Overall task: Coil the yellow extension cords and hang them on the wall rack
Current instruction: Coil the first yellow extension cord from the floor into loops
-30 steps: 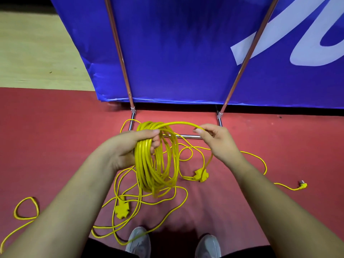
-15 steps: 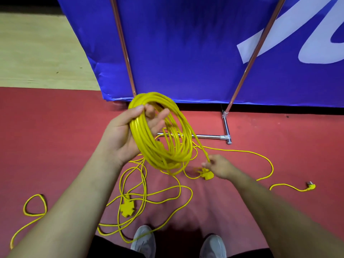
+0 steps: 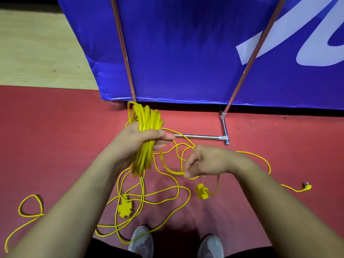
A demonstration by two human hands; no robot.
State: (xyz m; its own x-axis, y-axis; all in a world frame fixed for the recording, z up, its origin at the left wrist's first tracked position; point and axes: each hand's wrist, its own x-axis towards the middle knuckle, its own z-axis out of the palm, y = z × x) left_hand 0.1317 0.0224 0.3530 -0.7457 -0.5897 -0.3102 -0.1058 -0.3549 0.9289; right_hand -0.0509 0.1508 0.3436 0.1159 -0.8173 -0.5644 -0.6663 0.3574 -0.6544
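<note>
Left hand (image 3: 137,140) is clamped round the waist of the coil (image 3: 147,118), squeezing it into a long narrow bundle. It runs straight away from the person, top end toward the blue banner (image 3: 186,53), bottom end toward the shoes. Right hand (image 3: 206,161) sits just beside it, to the right and a touch lower, pinching the free tail (image 3: 171,170) that swings out from the bundle's right side. The socket block (image 3: 202,190) seems to dangle beneath. A wrap across the bundle looks next, so the tail must travel crosswise to that long axis, and the right hand is placed to carry it. More loose cord (image 3: 167,202) sprawls on the red floor (image 3: 55,146), and there's no rack in sight
</note>
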